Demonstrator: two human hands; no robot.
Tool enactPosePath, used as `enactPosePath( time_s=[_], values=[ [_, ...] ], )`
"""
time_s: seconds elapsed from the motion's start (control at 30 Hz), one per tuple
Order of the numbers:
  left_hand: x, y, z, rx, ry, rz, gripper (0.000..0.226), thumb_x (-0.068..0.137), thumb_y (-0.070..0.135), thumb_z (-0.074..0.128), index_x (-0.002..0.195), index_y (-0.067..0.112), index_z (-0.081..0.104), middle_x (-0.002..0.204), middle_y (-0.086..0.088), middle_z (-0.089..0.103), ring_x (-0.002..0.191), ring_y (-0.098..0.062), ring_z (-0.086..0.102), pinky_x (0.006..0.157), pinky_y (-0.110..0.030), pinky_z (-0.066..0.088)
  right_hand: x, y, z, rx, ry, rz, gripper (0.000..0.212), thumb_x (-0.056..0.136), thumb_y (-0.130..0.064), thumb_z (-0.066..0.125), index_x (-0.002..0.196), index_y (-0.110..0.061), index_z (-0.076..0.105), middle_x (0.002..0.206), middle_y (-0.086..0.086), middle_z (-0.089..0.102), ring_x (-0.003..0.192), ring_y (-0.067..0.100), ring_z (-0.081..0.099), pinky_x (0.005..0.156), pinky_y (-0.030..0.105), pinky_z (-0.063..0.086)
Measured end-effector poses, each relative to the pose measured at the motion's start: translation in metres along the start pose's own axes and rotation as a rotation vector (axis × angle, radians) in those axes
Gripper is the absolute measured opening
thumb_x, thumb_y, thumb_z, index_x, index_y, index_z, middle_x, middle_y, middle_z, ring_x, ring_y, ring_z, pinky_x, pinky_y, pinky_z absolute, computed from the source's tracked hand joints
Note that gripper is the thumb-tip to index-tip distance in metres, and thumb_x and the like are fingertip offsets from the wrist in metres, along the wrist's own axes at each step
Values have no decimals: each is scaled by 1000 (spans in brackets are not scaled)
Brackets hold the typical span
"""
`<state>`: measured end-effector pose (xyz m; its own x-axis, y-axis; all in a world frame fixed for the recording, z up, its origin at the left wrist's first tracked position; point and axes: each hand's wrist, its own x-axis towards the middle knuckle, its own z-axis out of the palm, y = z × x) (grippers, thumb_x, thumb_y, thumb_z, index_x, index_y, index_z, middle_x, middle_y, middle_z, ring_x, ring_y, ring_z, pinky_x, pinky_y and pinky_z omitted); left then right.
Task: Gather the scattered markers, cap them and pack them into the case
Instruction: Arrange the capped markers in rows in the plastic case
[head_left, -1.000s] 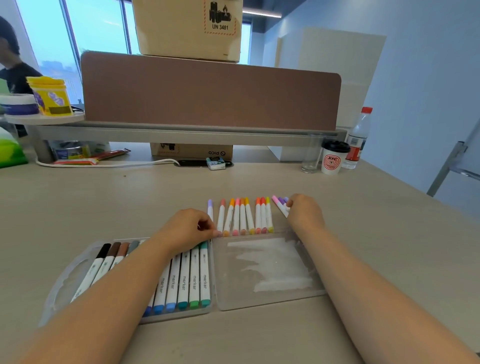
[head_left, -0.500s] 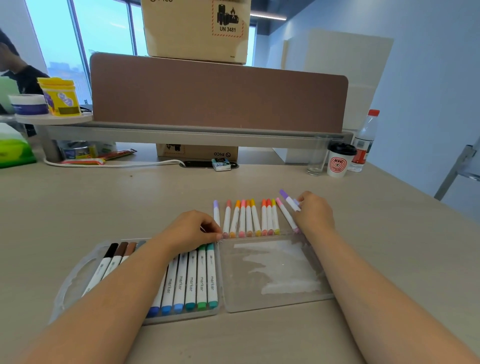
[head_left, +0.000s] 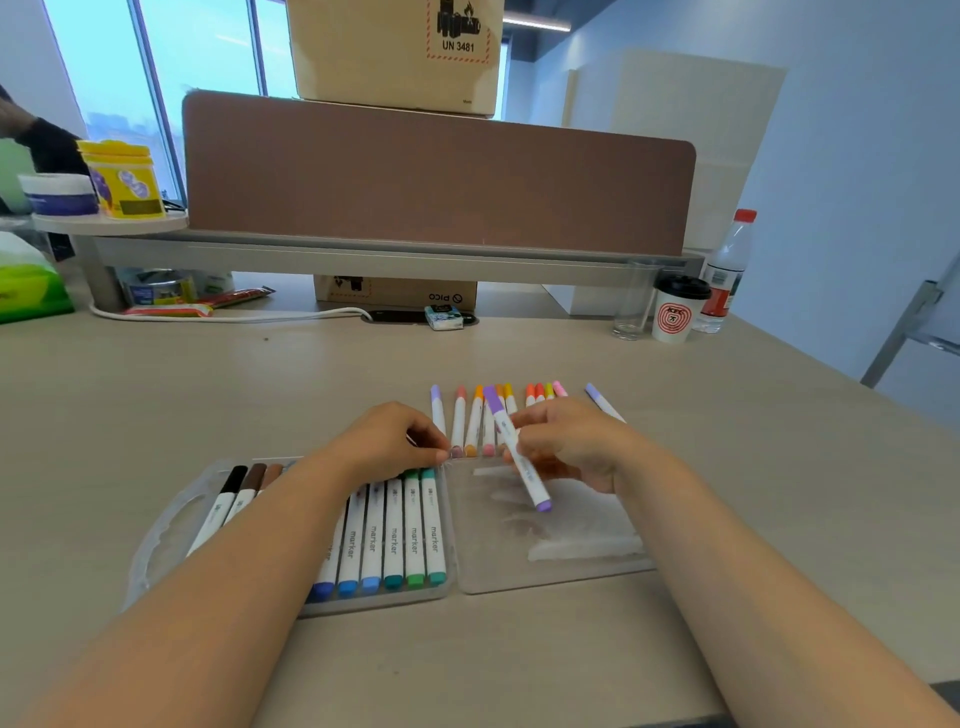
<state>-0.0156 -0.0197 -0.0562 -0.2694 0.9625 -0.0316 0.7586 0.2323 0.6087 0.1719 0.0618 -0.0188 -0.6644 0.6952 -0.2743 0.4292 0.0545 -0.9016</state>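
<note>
A clear plastic marker case (head_left: 156, 540) lies open on the desk, its flat lid (head_left: 582, 561) to the right. Several capped markers (head_left: 410, 535) lie side by side in the left half. My right hand (head_left: 576, 447) grips a purple marker (head_left: 519, 457) and holds it slanted above the lid, both ends capped. My left hand (head_left: 389, 441) has its curled fingertips pinching the case's far rim by the hinge. A row of loose markers (head_left: 467, 415) lies just beyond the case. One lilac marker (head_left: 602, 402) lies apart at the right.
A paper cup (head_left: 675, 317), a glass (head_left: 631, 312) and a water bottle (head_left: 727, 270) stand at the far right. A white cable (head_left: 234, 316) runs along the back under the brown divider (head_left: 441, 171). A green pack (head_left: 26, 291) sits at the far left.
My right hand has lifted the purple marker off the desk and brought it back over the lid. The left hand has stayed at the case's far rim.
</note>
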Motion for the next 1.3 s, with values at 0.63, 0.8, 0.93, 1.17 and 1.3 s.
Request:
enactPosePath(
  time_s=[0.63, 0.8, 0.93, 1.17, 1.3],
  values=[
    [-2, 1, -2, -52, 1, -31, 4, 82, 25, 69, 84, 23, 66, 88, 6, 67, 81, -7, 62, 70, -16, 49, -6, 9, 48, -230, 31, 24, 16, 84, -13, 67, 88, -17, 52, 83, 4, 67, 70, 14, 67, 68, 25, 58],
    [-3, 3, -3, -53, -2, -48, 5, 83, 26, 67, 86, 24, 65, 90, 5, 67, 81, -6, 62, 68, -16, 49, -8, 8, 49, -250, 21, -17, 16, 85, -11, 66, 83, -18, 52, 80, 1, 63, 65, 10, 63, 61, 19, 55],
    [-2, 3, -3, -50, -12, -57, 7, 82, 27, 68, 87, 23, 66, 92, 2, 68, 80, -6, 63, 64, -15, 47, -10, 9, 50, -304, -7, -49, 16, 86, -9, 63, 84, -20, 52, 79, -3, 58, 63, 6, 58, 52, 14, 48],
    [-3, 3, -4, -43, -22, -46, 15, 83, 26, 67, 97, 21, 67, 88, 8, 65, 77, -2, 60, 62, -12, 44, -12, 15, 44, -318, -69, -127, 10, 87, -15, 64, 84, -19, 56, 70, -2, 63, 57, 5, 60, 52, 16, 51],
    [-4, 4, -4, -48, -31, -44, 16, 84, 25, 67, 100, 21, 68, 85, 10, 64, 76, -1, 59, 60, -11, 42, -11, 18, 41, -282, -101, -144, 9, 84, -11, 67, 86, -16, 59, 70, -2, 63, 60, 6, 61, 61, 19, 54]
  ],
)
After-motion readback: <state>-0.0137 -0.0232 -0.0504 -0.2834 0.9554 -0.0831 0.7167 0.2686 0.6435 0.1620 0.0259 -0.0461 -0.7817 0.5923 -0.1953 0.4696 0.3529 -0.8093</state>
